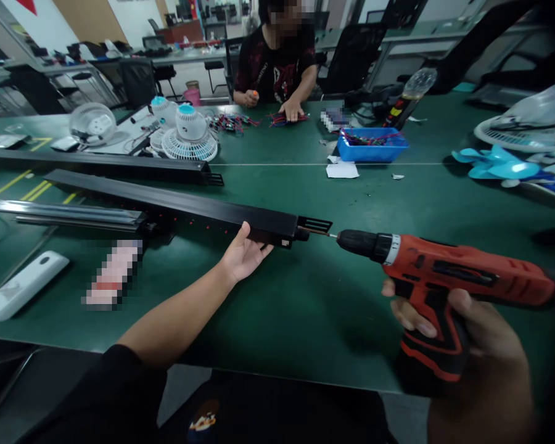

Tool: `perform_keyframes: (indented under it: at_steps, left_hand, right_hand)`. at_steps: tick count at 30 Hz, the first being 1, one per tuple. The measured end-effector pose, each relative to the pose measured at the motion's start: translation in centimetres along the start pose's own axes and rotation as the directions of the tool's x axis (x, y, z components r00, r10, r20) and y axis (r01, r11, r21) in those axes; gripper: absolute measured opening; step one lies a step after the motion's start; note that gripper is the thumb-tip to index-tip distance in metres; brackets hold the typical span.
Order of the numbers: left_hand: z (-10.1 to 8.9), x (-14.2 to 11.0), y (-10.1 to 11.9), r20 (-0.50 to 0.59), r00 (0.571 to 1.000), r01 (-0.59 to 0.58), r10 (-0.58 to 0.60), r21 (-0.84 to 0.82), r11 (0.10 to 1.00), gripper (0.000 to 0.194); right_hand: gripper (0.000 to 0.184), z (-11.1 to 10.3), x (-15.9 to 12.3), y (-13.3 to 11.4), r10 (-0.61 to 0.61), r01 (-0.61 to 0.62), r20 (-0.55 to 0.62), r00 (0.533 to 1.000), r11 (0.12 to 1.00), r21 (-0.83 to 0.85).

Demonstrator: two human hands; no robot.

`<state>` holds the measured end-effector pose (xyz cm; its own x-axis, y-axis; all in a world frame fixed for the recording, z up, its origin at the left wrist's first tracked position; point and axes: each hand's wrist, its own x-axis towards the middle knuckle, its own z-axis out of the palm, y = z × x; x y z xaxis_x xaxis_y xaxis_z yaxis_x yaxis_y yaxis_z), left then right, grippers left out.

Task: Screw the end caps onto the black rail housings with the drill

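Note:
My right hand [472, 327] is wrapped round the handle of a red and black cordless drill [472, 268]. The drill points left, and its long thin bit reaches the end of a long black rectangular bar [180, 203]; whether the tip touches cannot be made out. Near that end, my left hand [247, 256] grips the bar from the near side, thumb on the side face and fingers underneath. A slotted black tab [317, 223] sticks out of the bar's end. Small red dots show along its lower edge.
A second black bar [97, 165] lies behind. Metal rails [74, 213] and a white device [25, 285] lie left. Fan parts [189, 139], a blue tray [372, 148] of wires and a bottle [409, 98] stand farther back. Across the table, a person [275, 61] handles wires.

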<state>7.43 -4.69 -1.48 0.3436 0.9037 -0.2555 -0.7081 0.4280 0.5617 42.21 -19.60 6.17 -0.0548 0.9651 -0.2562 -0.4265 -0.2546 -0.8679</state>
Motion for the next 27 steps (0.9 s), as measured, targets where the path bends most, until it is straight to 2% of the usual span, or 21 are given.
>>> perform_keyframes:
  at_steps: [1, 3, 8, 11, 15, 18, 27]
  left_hand:
    - [0.1, 0.0, 0.0, -0.005, 1.000, -0.003, 0.003, -0.002, 1.000, 0.044]
    - [0.2, 0.0, -0.1, -0.014, 1.000, -0.011, 0.010, -0.005, 1.000, 0.042]
    - [0.3, 0.0, -0.1, -0.018, 1.000, -0.022, 0.022, -0.015, 1.000, 0.041]
    - [0.4, 0.0, 0.0, -0.017, 1.000, -0.017, 0.016, -0.028, 0.999, 0.039]
    - [0.6, -0.1, 0.0, -0.036, 0.999, -0.003, 0.001, -0.056, 0.998, 0.036]
    - [0.7, -0.2, -0.1, -0.039, 0.999, -0.005, 0.002, -0.068, 0.998, 0.037]
    - [0.6, -0.3, -0.1, -0.032, 0.999, 0.005, -0.007, -0.071, 0.997, 0.046]
  right_hand:
    - [0.050, 0.1, -0.1, 0.2, -0.069, 0.069, 0.006, 0.998, 0.997, -0.031]
    - [0.047, 0.4, -0.2, 0.6, -0.129, 0.133, 0.057, 0.990, 0.988, -0.072]
    - [0.051, 0.7, 0.0, 1.4, -0.110, 0.113, 0.092, 0.990, 0.993, -0.023]
    - [0.053, 0.5, 0.3, 1.6, -0.096, 0.103, 0.152, 0.984, 0.994, -0.040]
    - [0.057, 0.0, 1.0, 1.8, -0.133, 0.155, 0.262, 0.956, 0.986, -0.066]
    - [0.054, -0.4, 1.2, 2.1, -0.176, 0.201, 0.256, 0.950, 0.976, -0.077]
    - [0.059, -1.3, 1.3, 2.6, -0.108, 0.122, 0.279, 0.954, 0.992, -0.033]
